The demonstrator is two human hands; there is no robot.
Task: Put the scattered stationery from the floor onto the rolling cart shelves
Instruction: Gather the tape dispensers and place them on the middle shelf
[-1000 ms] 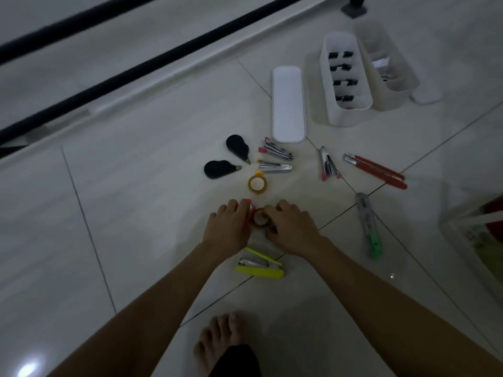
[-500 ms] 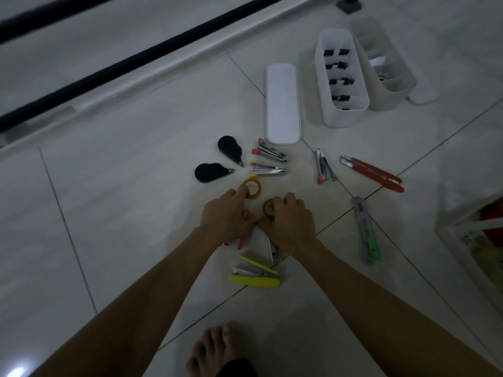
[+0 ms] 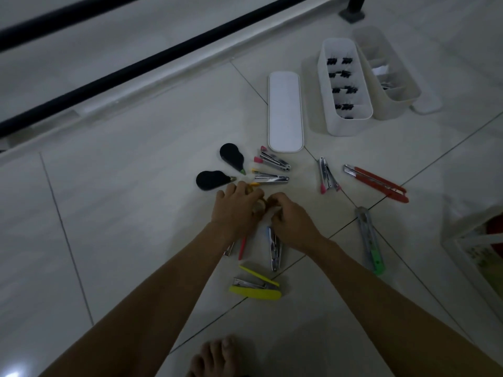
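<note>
Down on the tiled floor (image 3: 109,213), seen from the head camera, both hands meet just beyond the yellow stapler (image 3: 255,289). The right hand (image 3: 294,224) has its fingers curled, pinching a brown tape roll (image 3: 258,209) that sits between the two hands. The left hand (image 3: 235,208) bends its fingers over a yellow tape roll (image 3: 253,185); whether it grips it I cannot tell. Farther beyond the stapler lies a white lid (image 3: 285,115), and to the stapler's right a green cutter (image 3: 370,240).
</note>
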